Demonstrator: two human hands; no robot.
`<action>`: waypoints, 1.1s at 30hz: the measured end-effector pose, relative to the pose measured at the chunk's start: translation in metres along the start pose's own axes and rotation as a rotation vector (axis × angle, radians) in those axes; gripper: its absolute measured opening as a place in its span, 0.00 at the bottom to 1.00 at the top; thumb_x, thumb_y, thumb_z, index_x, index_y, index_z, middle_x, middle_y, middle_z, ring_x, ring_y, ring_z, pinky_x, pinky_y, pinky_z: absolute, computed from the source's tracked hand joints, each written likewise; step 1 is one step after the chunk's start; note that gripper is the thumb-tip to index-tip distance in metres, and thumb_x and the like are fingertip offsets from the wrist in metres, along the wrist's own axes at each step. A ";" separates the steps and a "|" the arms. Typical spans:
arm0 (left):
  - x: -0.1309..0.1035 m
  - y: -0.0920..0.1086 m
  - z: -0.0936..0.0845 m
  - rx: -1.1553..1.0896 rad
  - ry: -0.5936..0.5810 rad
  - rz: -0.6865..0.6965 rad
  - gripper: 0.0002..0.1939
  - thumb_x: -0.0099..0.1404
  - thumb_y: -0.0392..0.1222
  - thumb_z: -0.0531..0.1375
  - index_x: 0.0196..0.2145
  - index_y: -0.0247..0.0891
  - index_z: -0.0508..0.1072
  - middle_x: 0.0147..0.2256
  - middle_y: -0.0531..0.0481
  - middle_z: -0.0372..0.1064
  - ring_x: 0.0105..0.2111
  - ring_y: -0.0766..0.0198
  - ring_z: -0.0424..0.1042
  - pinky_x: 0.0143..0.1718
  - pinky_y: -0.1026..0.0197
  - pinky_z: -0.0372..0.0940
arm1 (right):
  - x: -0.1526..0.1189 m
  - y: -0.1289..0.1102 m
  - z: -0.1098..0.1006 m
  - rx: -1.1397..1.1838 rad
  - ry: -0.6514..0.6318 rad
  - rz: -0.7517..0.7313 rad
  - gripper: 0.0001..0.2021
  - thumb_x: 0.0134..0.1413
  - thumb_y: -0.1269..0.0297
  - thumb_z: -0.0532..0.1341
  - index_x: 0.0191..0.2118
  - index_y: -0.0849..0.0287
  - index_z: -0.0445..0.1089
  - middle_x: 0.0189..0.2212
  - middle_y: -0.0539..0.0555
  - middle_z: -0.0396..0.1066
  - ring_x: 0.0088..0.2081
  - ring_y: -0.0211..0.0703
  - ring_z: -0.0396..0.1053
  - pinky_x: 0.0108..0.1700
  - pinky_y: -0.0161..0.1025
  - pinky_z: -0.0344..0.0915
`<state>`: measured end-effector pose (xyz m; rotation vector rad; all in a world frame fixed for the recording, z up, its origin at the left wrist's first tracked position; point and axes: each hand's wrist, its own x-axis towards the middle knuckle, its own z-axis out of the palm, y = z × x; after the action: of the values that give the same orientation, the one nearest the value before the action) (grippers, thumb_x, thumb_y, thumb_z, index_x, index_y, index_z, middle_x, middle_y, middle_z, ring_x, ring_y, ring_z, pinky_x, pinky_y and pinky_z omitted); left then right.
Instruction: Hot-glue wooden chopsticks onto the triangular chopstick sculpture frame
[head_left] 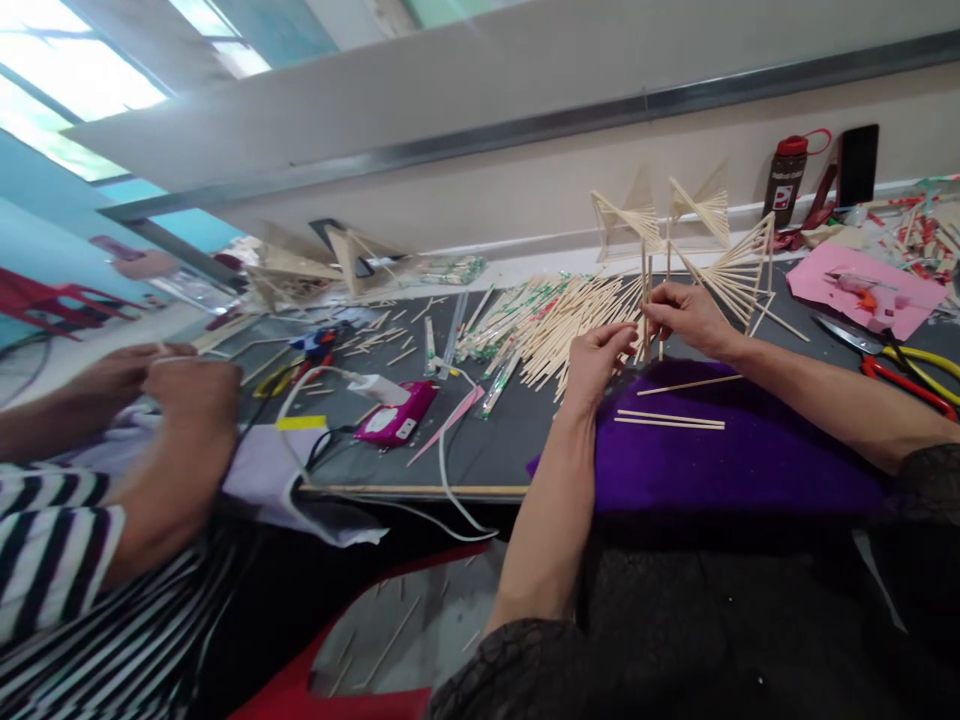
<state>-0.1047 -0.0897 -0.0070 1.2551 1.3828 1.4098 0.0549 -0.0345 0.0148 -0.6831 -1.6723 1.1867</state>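
Observation:
My right hand (686,312) pinches upright wooden sticks (647,290) just behind the purple cloth (675,475). Close beside it on the left, my left hand (600,355) has its fingers pressed together near the sticks' lower part; what they hold, if anything, is too small to name. Several loose sticks (670,420) lie on the cloth below my hands. Behind my left hand spreads a big pile of wooden sticks (577,325). A fan-shaped stick structure (739,270) stands behind my right hand, with two more twisted stick structures (626,215) against the wall.
To the right are pliers (870,345), a glue gun (862,288) on pink paper, a bottle (785,185) and a phone (857,165). A magenta power box (396,413) with cables lies left. At far left a person in striped sleeves works with both hands (191,385).

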 end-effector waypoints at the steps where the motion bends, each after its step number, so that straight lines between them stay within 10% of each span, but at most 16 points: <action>1: 0.001 0.001 -0.004 -0.043 0.064 0.014 0.20 0.49 0.53 0.66 0.34 0.35 0.79 0.29 0.48 0.75 0.25 0.68 0.70 0.21 0.68 0.58 | 0.001 -0.001 -0.001 0.019 0.010 0.011 0.06 0.50 0.64 0.62 0.27 0.61 0.68 0.18 0.47 0.68 0.21 0.34 0.67 0.22 0.29 0.65; 8: 0.007 0.001 -0.034 -0.026 0.351 0.034 0.22 0.52 0.56 0.62 0.35 0.35 0.76 0.31 0.48 0.75 0.23 0.70 0.69 0.20 0.69 0.57 | 0.001 0.006 -0.004 0.041 0.027 0.060 0.07 0.47 0.64 0.65 0.27 0.61 0.69 0.17 0.47 0.68 0.21 0.33 0.67 0.20 0.28 0.65; 18: -0.007 0.000 -0.022 1.345 0.134 -0.136 0.16 0.61 0.38 0.54 0.40 0.38 0.80 0.43 0.37 0.76 0.46 0.45 0.74 0.42 0.50 0.67 | -0.002 0.004 -0.002 0.054 0.005 0.100 0.07 0.47 0.64 0.65 0.26 0.61 0.68 0.16 0.47 0.68 0.20 0.35 0.69 0.18 0.28 0.62; 29: -0.008 -0.004 -0.021 1.294 0.095 -0.132 0.16 0.61 0.41 0.54 0.41 0.41 0.80 0.43 0.40 0.76 0.45 0.47 0.74 0.41 0.52 0.66 | -0.003 0.004 -0.002 0.143 -0.018 0.168 0.09 0.49 0.64 0.66 0.26 0.62 0.67 0.17 0.47 0.68 0.19 0.31 0.66 0.19 0.26 0.61; 33: -0.005 -0.012 -0.027 1.159 0.160 0.088 0.16 0.62 0.43 0.54 0.40 0.39 0.80 0.43 0.40 0.76 0.43 0.51 0.74 0.44 0.54 0.65 | -0.003 -0.003 -0.003 0.121 -0.062 0.180 0.07 0.52 0.71 0.63 0.25 0.62 0.67 0.16 0.46 0.67 0.19 0.30 0.65 0.20 0.26 0.61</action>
<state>-0.1316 -0.0989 -0.0172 1.9131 2.4188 0.6885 0.0588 -0.0373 0.0164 -0.7388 -1.6009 1.4374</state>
